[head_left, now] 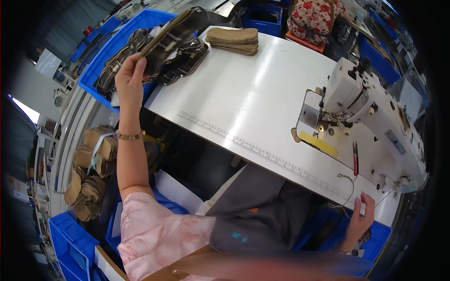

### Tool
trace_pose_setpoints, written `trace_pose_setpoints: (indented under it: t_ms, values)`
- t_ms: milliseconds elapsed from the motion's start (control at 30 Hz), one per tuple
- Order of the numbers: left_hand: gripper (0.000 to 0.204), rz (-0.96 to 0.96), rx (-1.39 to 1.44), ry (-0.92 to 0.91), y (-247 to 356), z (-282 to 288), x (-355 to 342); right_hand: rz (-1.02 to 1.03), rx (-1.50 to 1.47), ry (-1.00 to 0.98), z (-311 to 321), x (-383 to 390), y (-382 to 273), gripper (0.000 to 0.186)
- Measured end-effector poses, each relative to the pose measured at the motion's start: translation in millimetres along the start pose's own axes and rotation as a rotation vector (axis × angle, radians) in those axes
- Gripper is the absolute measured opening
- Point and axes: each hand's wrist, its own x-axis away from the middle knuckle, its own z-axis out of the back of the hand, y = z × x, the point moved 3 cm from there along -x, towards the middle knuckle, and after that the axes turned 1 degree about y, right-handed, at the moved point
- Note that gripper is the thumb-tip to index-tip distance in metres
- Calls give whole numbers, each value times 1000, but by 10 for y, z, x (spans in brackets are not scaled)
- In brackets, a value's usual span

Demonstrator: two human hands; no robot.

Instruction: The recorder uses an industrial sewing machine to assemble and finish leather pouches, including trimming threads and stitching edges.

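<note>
My left hand (130,79) is closed around a dark plaid fabric piece (172,36) with a brown zipper-like edge, raised above the blue bin (89,89) at the upper left. More dark plaid pieces (180,68) fill that bin and spill onto the table's corner. My right hand (363,218) is by the table's near right edge, fingers stretched and apart, holding nothing. Close to it lie a loose grey cord (349,178) and thread snips (356,161) with red on them. A white sewing machine (370,103) stands on the right of the table.
A stack of tan fabric pieces (233,41) sits at the table's far left. A measuring scale (262,147) runs along the near edge. Tied tan bundles (96,154) and a blue crate (72,243) stand at my left. Another person (311,18) is at the back.
</note>
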Motion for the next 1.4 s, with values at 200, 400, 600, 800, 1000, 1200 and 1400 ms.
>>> trace_pose_setpoints:
  t_ms: [200,400,600,800,1000,1200,1400]
  values:
    - [18,371,382,-516,-62,-778,1168,-68,-708,-301,-999,-162,-838,27]
    - [18,723,509,-674,-80,-1214,2314,-391,-1289,-469,-1383,-86,-1113,24]
    - [38,969,576,-808,-125,-1120,2808,-509,-1319,-595,-1446,190,-926,15]
    - [39,967,454,-807,-170,-1149,2781,-542,-1288,-557,-1427,315,-863,16]
    - [26,914,480,-787,-205,-1184,2777,-591,-1358,-534,-1407,345,-825,18]
    - [9,852,532,-706,-178,-1160,2727,-594,-1451,-555,-1382,453,-774,23]
    - [3,663,297,-861,58,-1133,2524,324,-928,-930,-1004,209,-665,52]
